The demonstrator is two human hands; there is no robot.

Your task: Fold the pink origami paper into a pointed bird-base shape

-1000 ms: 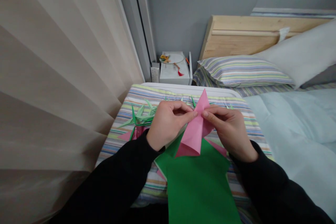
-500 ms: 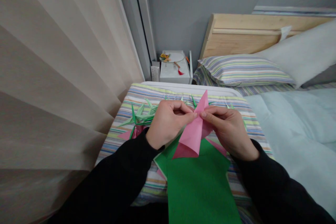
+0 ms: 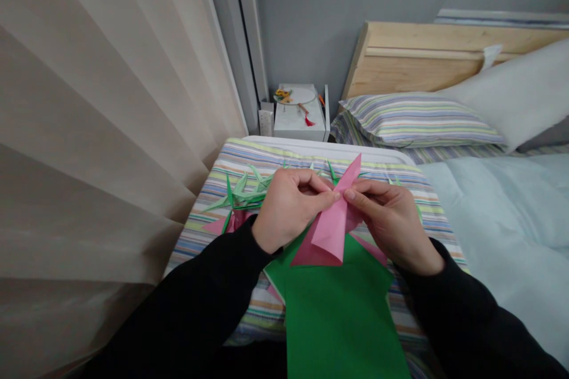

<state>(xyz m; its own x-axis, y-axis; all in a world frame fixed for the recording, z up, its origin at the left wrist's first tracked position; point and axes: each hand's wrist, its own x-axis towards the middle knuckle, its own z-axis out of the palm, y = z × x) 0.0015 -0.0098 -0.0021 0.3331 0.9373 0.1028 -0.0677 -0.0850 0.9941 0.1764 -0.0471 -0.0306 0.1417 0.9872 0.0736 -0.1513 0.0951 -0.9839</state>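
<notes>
A sheet of pink paper (image 3: 329,235), partly folded with a curled lower flap, is held up in front of me. My left hand (image 3: 296,204) pinches its left side between thumb and fingers. On the opposite side my right hand (image 3: 389,216) grips it the same way, the two thumbs almost meeting at the middle. Green paper (image 3: 342,314) lies below the hands, with pink corners sticking out from under it. Folded green paper pieces (image 3: 242,192) lie beyond my left hand, beside a folded pink piece (image 3: 216,225).
The table wears a striped cloth (image 3: 208,189). Behind it stands a white cabinet (image 3: 297,127) with a round fan (image 3: 300,96) on top. A bed with a striped pillow (image 3: 422,118) and pale blue quilt (image 3: 511,213) is at right; a curtain (image 3: 111,130) hangs at left.
The pink paper's top has tilted to the right and its lower flap has curled in more. Both hands keep their pinch. The whole view has shifted slightly.
</notes>
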